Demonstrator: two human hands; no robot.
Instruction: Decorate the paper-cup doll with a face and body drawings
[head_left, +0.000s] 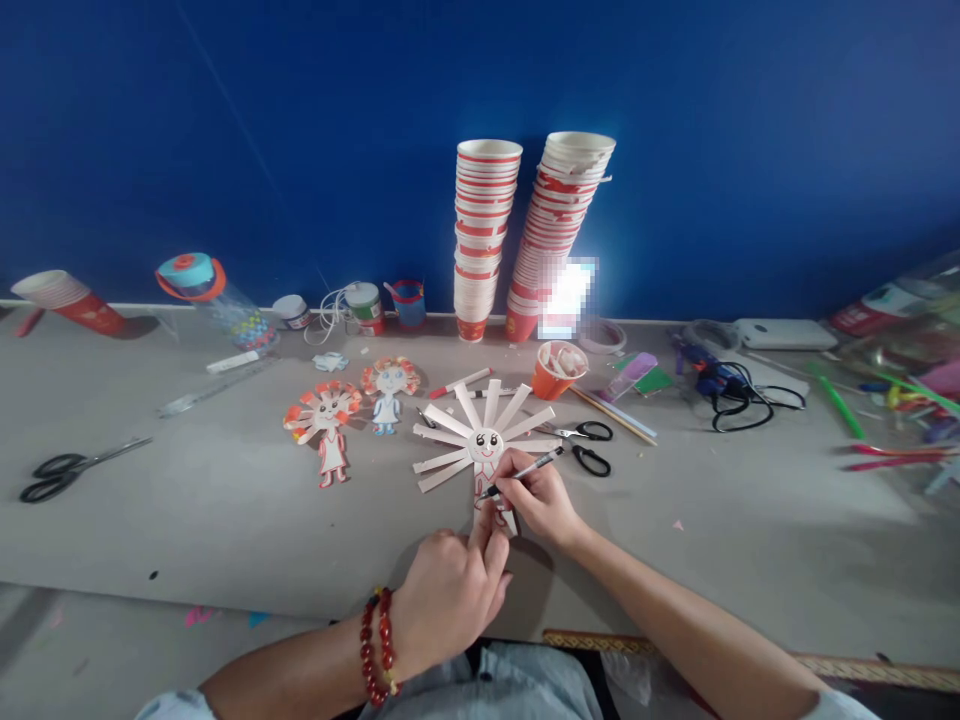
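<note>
A paper-cup doll with white strips fanned out around a drawn smiling face lies at the centre of the table. My right hand is closed around a pen, its tip on the doll's body, where red outlines show. My left hand, fingers curled, pinches and presses the doll's lower end; part of that end is hidden beneath the fingers. Left of it lie two finished-looking dolls, one with orange-red hair and a red-edged dress, the other with blue outlines.
Behind stand two tall stacks of paper cups and an orange cup of paper scraps. Black-handled scissors lie right of the doll, another pair of scissors at far left. A clear bottle leans at back left.
</note>
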